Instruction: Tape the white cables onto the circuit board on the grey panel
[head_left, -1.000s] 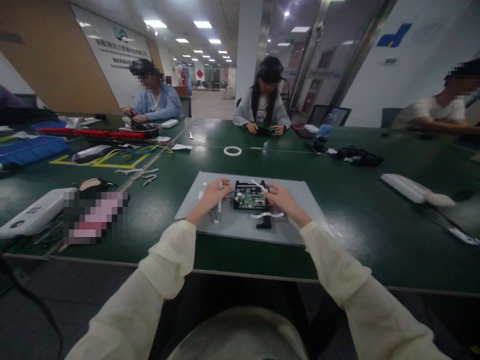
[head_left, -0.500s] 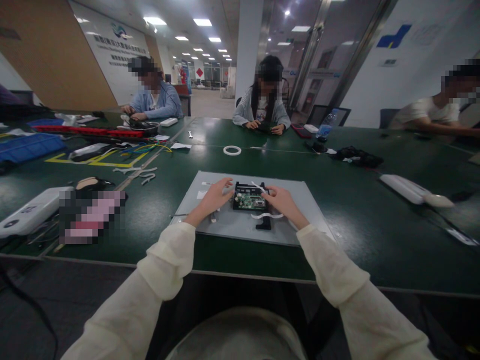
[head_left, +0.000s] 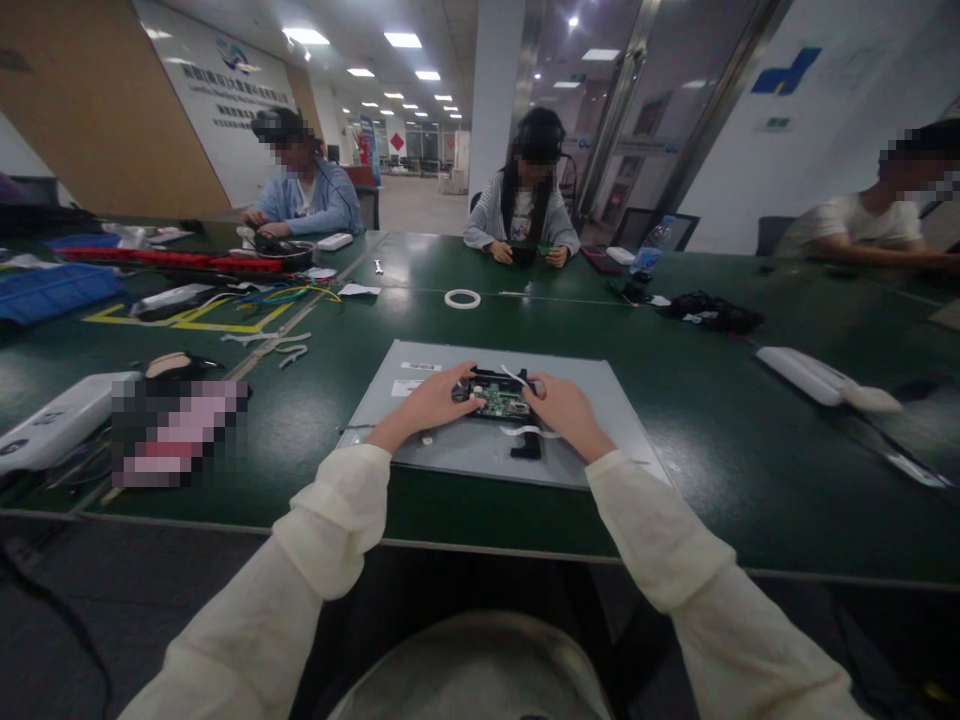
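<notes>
A green circuit board (head_left: 501, 402) sits in a black frame (head_left: 499, 376) on a flat grey panel (head_left: 592, 390) in front of me. My left hand (head_left: 437, 400) closes on the frame's left side, its thumb over the board's left edge. On the opposite side, my right hand (head_left: 561, 404) grips the right edge, fingers bent and partly hidden. One white flat strip (head_left: 514, 376) slants across the frame's top right. Another white strip (head_left: 525, 432) lies below the board, over a black bracket-like piece (head_left: 526, 450).
A white tape roll (head_left: 462, 299) lies beyond the panel. At left are a pink phone-like item (head_left: 180, 430), a white device (head_left: 60, 420) and a blue tray (head_left: 56, 292). A white device (head_left: 806, 378) lies at right. Co-workers sit across the table (head_left: 720, 440), one (head_left: 525, 215) directly opposite.
My left hand has moved right and closed onto the left side of the frame, its thumb now over the board. My right hand stays at the right edge, its fingers a little more closed.
</notes>
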